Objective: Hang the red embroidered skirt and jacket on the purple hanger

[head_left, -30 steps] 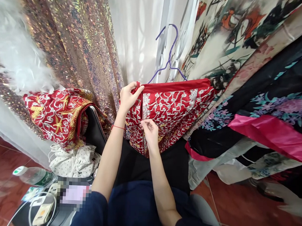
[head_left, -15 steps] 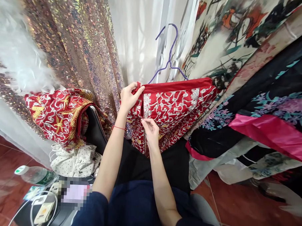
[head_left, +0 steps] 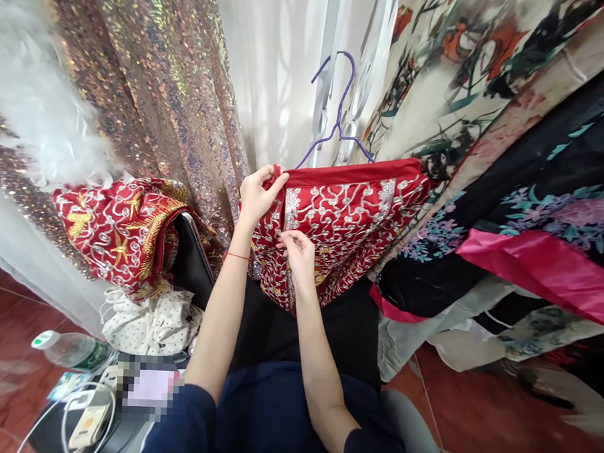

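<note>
A red skirt (head_left: 340, 205) with silver and gold embroidery hangs in front of me, its plain red waistband along the top. My left hand (head_left: 258, 194) is closed on the waistband's left end, thumb on the front, beside a dark slit in the cloth. At the lower end of that slit, my right hand (head_left: 298, 253) makes a pinch with thumb and forefinger. Whatever lies between those fingertips is too small to make out. Behind the waistband rises a purple hanger (head_left: 339, 114); its lower part is hidden by the skirt.
Sequinned fabric (head_left: 153, 66) and another red embroidered garment (head_left: 126, 235) are on the left. Below them lie a dotted white cloth (head_left: 150, 323), a plastic bottle (head_left: 74, 350) and a power strip (head_left: 89, 425) with cables. Floral garments (head_left: 557, 217) hang at the right.
My right hand has shifted slightly up and left along the slit, still pinching. My left hand stays on the waistband.
</note>
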### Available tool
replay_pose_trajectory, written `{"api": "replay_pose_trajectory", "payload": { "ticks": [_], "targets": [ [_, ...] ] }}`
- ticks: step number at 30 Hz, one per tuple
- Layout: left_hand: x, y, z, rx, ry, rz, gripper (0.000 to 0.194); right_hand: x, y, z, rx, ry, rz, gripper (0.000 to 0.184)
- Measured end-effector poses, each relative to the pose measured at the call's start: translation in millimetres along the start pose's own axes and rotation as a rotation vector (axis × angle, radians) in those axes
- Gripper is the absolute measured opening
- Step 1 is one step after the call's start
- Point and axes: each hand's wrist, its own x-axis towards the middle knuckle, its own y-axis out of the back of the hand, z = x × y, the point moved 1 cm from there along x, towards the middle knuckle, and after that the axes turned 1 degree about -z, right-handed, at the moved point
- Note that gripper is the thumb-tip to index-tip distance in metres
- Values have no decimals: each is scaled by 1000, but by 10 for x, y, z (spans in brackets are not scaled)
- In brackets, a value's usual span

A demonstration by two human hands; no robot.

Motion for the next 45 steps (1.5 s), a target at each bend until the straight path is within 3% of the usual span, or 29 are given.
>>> {"api": "replay_pose_trajectory", "payload": {
  "ticks": [6, 12, 21, 27, 34, 38, 45],
  "targets": [
    [3, 3, -9, 9, -5, 13, 31, 273, -13, 43, -133, -35, -50, 14],
    [4, -9, -28, 4, 5, 2, 30, 308, -20, 13, -238, 34, -18, 10],
    [7, 14, -8, 15, -2, 1, 32, 450, -85, 59, -49, 5, -74, 10],
    [9, 8, -33, 22, -12, -3, 30, 382, -91, 23, 39, 37, -71, 21],
    [10, 7, -54, 19, -18, 2, 30, 256, -87, -182, 91, 143, -137, 24],
    [3, 4, -36, 25, -13, 16, 31, 238, -60, -272, 19, 105, -183, 22],
    [0, 19, -12, 20, 0, 8, 31, 257, -125, -336, -8, 83, -139, 20]
  ]
}}
